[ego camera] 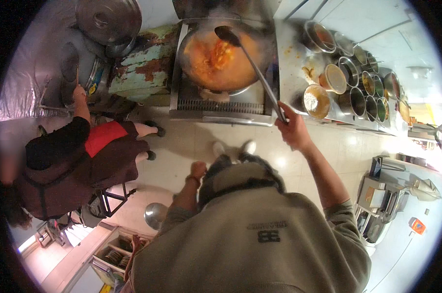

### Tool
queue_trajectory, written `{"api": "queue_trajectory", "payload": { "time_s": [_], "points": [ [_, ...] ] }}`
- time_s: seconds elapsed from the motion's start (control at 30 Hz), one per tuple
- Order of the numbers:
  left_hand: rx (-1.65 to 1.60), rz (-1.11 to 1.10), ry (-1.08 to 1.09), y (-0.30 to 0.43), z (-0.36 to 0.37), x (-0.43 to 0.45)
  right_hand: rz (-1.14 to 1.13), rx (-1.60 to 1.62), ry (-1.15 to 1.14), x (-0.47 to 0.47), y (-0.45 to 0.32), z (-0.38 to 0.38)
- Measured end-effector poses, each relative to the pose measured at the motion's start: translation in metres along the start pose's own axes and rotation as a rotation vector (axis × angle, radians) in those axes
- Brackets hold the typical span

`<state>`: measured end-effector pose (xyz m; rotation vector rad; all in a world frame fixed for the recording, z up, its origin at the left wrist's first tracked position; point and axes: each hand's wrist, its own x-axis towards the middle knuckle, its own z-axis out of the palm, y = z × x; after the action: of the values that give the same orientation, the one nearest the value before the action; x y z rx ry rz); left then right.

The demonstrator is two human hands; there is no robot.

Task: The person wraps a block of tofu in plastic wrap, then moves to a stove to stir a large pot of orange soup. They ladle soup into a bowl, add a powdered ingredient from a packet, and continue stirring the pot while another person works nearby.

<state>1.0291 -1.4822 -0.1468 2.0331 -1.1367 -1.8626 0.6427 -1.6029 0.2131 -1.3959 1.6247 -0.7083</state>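
My right hand [293, 129] grips the long metal handle of a ladle [259, 73]. Its dark bowl hangs tilted over the far part of a large wok [202, 87]. Orange-red broth [239, 69] fills the wok, with a heap of redder and yellowish pieces [221, 55] in the middle and steam above it. The wok sits on a stainless-steel range [221, 119] in front of me. Low at my side, away from the range, my left hand [198, 170] is curled into a loose fist, with nothing seen in it.
Right of the range, a counter [290, 55] bears several metal pots [347, 71], a tub of white powder [311, 102] and a lidded tub [334, 78]. At left, another person [71, 161] holds a stick-like handle over a pot. A worn board [140, 66] lies between us.
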Motion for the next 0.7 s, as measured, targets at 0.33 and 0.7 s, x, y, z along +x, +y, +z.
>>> {"api": "queue_trajectory", "payload": {
  "time_s": [0.33, 0.7],
  "points": [
    [0.308, 0.105, 0.024, -0.049, -0.008, 0.044, 0.127, -0.394, -0.251, -0.046, -0.081, -0.032],
    [0.278, 0.191, 0.001, -0.034, 0.011, 0.049, -0.057, -0.687, -0.343, -0.02, 0.016, 0.014]
  ]
}}
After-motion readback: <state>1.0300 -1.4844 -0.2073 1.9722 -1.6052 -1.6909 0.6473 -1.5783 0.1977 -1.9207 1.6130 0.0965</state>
